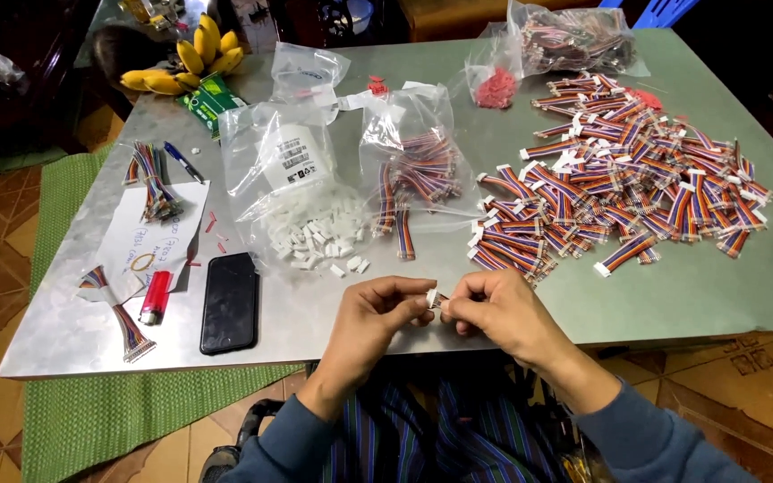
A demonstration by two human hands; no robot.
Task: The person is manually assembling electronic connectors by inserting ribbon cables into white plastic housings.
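Observation:
My left hand (378,313) and my right hand (494,309) meet at the table's near edge, fingertips pinched together on a small white plastic connector (433,300). Whether a wire piece hangs from it is hidden by my fingers. Just beyond my hands lies a spill of small white connectors (319,240) from an open clear bag (284,170). A large heap of short rainbow ribbon cables (624,183) with white ends covers the table to the right.
On the grey metal table (726,286): a black phone (229,302), a red lighter (155,298), a paper sheet (149,237) with cable bundles, a blue pen (182,162), more bags of cables (409,165), a bag of red bits (496,88), bananas (185,63).

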